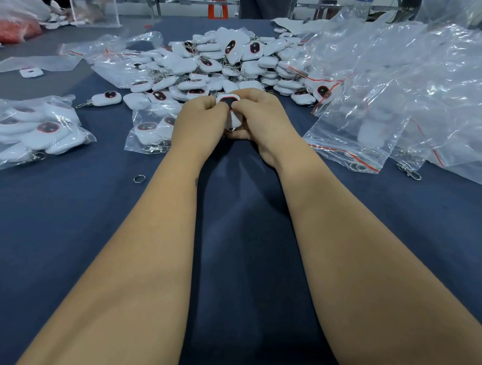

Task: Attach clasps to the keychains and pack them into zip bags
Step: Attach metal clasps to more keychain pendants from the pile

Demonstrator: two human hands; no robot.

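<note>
At your far left a packed zip bag (35,130) is lying on the blue table (67,221), with a loose ring (139,178) sitting nearer you. Your left hand (199,122) and right hand (258,116) are meeting at the centre, both pinching one white keychain (229,109) between curled fingers, just in front of the big keychain pile (218,62). To your right, empty bags (398,93) are lying heaped, a clasp (409,169) resting beside them
</note>
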